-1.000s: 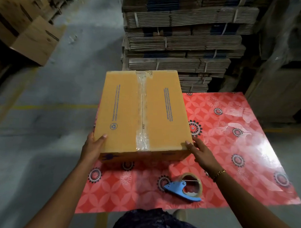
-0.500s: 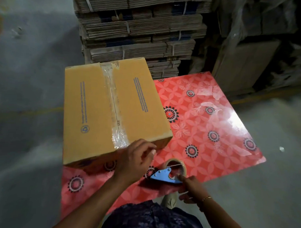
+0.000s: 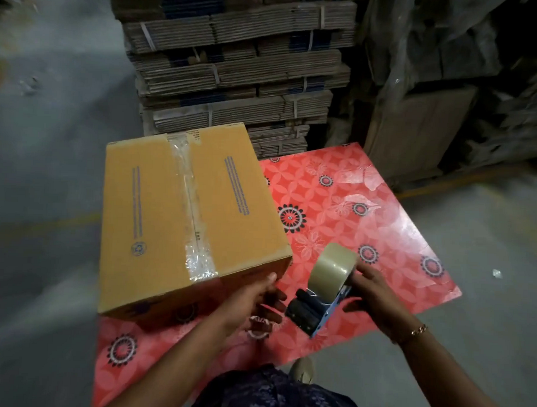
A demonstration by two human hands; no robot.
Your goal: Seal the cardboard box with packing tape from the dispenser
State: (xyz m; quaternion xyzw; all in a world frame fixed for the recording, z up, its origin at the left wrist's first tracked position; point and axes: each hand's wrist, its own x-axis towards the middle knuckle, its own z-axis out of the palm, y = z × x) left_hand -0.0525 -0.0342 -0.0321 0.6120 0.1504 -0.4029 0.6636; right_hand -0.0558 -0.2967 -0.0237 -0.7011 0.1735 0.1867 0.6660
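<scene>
Dispenser [image 3: 325,292] lifted off table [image 3: 382,207], right hand [image 3: 372,293] gripping it; left hand [image 3: 254,300] half-curled beside taped box [image 3: 193,219].

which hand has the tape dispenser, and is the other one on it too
The right hand grips the tape dispenser by its handle side. The left hand is open beside its roller end, near the cardboard box, not gripping anything.

The right hand [image 3: 375,294] holds the dispenser [image 3: 325,292] above the counter [image 3: 382,213]; the left hand [image 3: 251,300] reaches toward it, beside the taped box [image 3: 181,218].
</scene>
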